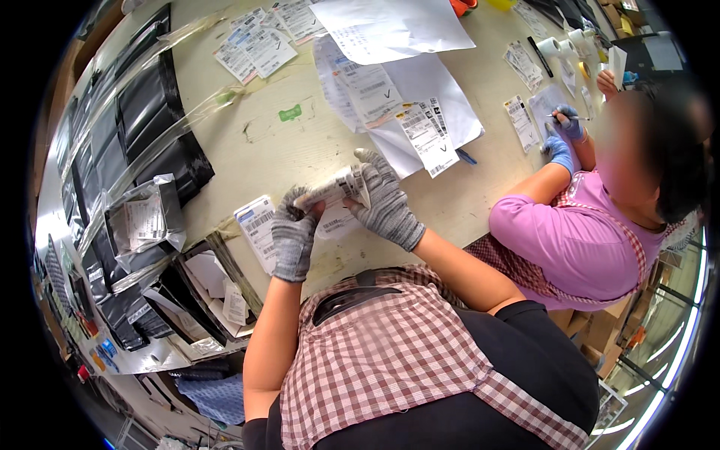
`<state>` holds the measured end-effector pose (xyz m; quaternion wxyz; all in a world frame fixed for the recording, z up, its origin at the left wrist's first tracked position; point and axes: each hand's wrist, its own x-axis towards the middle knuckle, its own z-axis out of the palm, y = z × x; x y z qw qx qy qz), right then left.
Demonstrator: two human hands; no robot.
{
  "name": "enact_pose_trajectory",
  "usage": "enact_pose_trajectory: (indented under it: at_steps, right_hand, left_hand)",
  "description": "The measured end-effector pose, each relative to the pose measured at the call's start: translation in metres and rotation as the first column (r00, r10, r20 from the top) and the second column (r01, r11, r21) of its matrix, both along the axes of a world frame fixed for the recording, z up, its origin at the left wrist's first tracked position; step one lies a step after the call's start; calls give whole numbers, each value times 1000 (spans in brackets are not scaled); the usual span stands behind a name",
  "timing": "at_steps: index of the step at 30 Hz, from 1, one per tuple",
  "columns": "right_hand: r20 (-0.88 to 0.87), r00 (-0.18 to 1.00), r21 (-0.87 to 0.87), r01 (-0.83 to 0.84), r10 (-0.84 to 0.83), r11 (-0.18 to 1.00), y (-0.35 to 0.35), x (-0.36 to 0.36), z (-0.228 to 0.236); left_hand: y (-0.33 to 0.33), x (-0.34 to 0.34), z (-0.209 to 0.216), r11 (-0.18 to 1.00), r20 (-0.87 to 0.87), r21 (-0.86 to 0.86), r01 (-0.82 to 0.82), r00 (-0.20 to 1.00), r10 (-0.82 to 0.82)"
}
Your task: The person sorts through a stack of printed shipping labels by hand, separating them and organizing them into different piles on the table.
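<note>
Grey knit gloves with bare fingertips cover both my hands. Between them, above the table's near edge, is a curled bundle of printed shipping labels (331, 187). My left hand (292, 236) grips the bundle's left end with closed fingers. At its right end, my right hand (386, 204) pinches the paper between thumb and fingers. Below the bundle, another label (337, 225) shows partly on the table. Left of my left hand lies a small stack of labels (259, 229), partly covered by my wrist. Beyond my right hand, several ticked labels (429, 137) lie on white sheets.
Black plastic mailing bags (154, 101) line the left side beneath clear film. A divided box (217, 289) with papers stands at the near left. A co-worker (570, 225) in blue gloves writes at the right, near label rolls (551, 47). A pen (466, 157) lies by the sheets.
</note>
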<state>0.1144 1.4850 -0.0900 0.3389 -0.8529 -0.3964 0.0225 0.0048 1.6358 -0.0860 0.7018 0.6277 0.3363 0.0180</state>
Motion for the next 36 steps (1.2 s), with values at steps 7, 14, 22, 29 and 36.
enact_pose_trajectory:
  at_steps: [7,14,22,29,36]
  right_hand:
    - [-636,733,364,9,241,932,-5,-24,29]
    - [-578,806,378,123,130,918,6,-25,25]
    - [-485,866,470,140,122,871,23,-33,3]
    - [-469,876,462,132,115,877,33,-28,-8]
    - [-377,916,52,-127,137,991,19,-3,-9]
  left_hand:
    - [-28,-12,34,999,486,38,-38,874,15]
    - [-25,-15,21,970,308,225,-95,951,22]
    - [-24,-5,10,973,368,103,-206,917,155]
    - [-22,0,9,985,375,50,-164,917,134]
    - [-13,9,14,968,176,9,-250,953,245]
